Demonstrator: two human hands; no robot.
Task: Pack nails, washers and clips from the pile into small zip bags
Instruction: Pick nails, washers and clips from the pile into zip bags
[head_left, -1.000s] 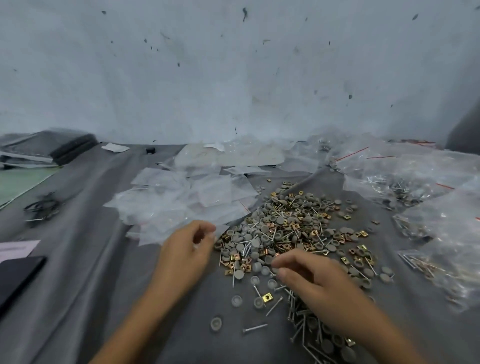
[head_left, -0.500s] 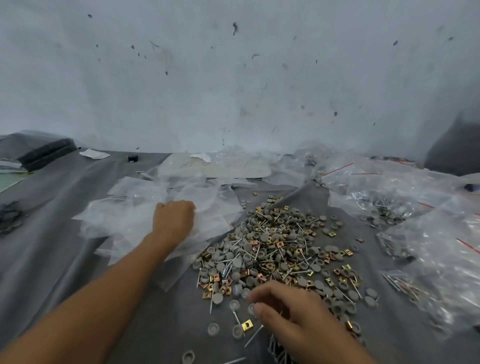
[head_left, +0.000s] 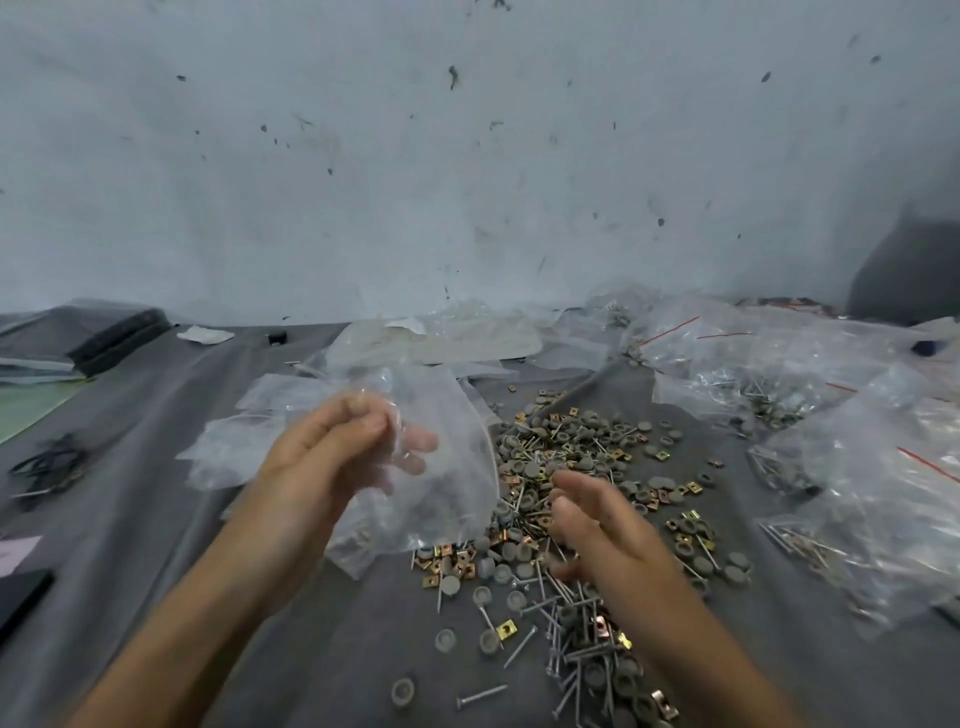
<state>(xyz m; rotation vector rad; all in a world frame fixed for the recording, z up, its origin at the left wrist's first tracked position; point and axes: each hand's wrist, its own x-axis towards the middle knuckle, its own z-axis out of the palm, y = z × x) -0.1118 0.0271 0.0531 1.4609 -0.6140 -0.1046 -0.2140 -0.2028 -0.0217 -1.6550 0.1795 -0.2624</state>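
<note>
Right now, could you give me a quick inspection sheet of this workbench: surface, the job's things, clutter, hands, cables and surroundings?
Surface: grey cloth, wrinkled, covering the table.
Job's things: pile of nails, grey washers and brass clips at centre; clear zip bag held above its left edge; filled bags at right.
Clutter: empty bags heaped at left; flat black object at the left edge.
Hands: left hand pinches the zip bag; right hand hovers over the pile, blurred, grip unclear.
Cables: dark tangle at far left, maybe cords.
Surroundings: stained pale wall behind.
</note>
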